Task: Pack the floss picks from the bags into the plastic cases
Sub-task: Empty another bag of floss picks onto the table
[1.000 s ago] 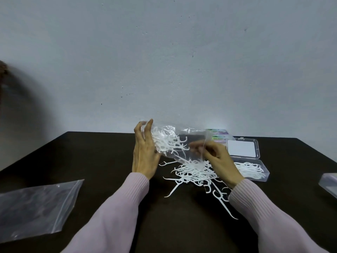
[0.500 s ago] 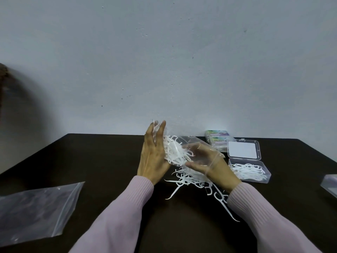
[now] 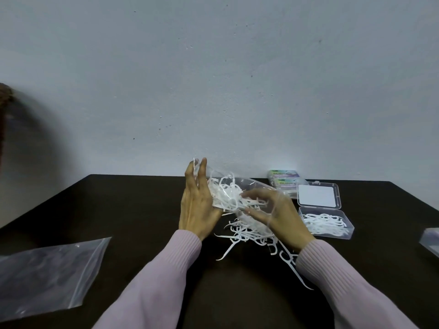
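I've got the bag (image 3: 240, 193) up over mid-table, left hand (image 3: 198, 205) gripping its far end, right hand (image 3: 275, 212) fingers curled on its mouth. Floss picks (image 3: 251, 233) heap below; the open case (image 3: 325, 222) right is part-filled, plenty left to pack.

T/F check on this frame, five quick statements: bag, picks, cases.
1. Both hands hold a clear bag with floss picks inside. True: left hand, right hand.
2. The open case is empty. False: it holds picks.
3. Loose picks lie on the table below the hands. True.
4. The flat bag lies at the right. False: it lies at the left.
5. The open case's lid is shut. False: the lid lies folded back.
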A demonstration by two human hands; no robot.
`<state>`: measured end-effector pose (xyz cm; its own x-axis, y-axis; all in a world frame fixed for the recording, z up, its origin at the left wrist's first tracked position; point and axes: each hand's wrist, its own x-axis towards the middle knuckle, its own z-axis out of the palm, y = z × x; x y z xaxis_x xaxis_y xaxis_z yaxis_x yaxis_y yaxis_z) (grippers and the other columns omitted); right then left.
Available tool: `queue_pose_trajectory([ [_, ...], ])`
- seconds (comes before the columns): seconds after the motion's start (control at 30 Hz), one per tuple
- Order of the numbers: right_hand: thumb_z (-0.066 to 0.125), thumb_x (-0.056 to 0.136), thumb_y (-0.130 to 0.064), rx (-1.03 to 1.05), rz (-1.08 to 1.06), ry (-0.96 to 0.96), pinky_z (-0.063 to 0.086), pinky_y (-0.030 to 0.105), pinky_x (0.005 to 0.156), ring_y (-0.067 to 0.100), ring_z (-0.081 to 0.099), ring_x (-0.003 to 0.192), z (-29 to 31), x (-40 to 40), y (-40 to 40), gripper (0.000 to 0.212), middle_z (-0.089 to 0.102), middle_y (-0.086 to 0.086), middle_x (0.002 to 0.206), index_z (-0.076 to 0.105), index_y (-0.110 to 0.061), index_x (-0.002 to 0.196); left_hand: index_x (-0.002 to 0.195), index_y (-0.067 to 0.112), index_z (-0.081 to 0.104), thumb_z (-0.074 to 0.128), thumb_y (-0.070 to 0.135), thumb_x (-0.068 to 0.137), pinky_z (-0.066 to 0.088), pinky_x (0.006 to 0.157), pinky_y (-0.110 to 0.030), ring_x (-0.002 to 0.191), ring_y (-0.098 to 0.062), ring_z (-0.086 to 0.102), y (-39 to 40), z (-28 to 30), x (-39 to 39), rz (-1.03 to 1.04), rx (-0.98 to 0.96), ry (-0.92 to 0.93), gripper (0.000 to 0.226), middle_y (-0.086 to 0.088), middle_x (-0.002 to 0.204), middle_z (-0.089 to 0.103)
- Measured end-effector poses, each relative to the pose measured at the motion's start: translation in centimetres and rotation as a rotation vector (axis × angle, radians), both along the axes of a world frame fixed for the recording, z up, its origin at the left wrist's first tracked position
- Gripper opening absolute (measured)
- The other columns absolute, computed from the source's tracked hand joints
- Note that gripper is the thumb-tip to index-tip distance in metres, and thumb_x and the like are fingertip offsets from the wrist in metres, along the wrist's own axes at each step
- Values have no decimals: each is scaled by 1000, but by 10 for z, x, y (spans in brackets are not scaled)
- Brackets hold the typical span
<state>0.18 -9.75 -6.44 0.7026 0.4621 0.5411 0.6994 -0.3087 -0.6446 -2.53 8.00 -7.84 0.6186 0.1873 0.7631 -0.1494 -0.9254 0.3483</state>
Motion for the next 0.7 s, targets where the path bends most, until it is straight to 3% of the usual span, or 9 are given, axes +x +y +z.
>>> queue_pose_trajectory([
  [0.1,69,81,-21,-20,-24,-56,44,1,75,-15,55,86,1,0,-1,25,57,-28,97,62,-36,99,150,12,10,76,22,75,42,101,-37,135,-28,35,4,-1,1,36,-35,20,101,1,148,1],
  [0.2,69,81,-22,15,-55,-29,45,8,64,-2,55,68,1,0,-3,21,64,-18,97,65,-33,99,150,13,8,72,16,77,42,100,-38,131,-30,40,7,-1,1,71,-56,43,98,-9,151,4],
  [0.43,70,80,-9,28,-58,20,47,6,75,-8,60,88,-3,4,-5,24,67,-15,95,68,-28,95,150,15,9,71,5,74,46,99,-41,127,-29,44,19,-1,2,151,-167,51,99,-9,150,5],
  [0.57,70,80,-10,1,-94,58,41,-2,73,-21,55,84,-3,6,-9,22,63,-22,88,66,-30,89,148,14,14,76,5,70,49,93,-45,112,-28,53,29,0,3,212,-296,43,100,-10,148,10],
  [0.7,70,80,-11,-68,-137,95,38,-4,74,-13,56,88,-6,10,-11,23,65,-16,92,65,-31,90,147,13,17,76,2,69,49,91,-40,109,-28,52,36,0,3,235,-375,29,99,-9,146,12],
])
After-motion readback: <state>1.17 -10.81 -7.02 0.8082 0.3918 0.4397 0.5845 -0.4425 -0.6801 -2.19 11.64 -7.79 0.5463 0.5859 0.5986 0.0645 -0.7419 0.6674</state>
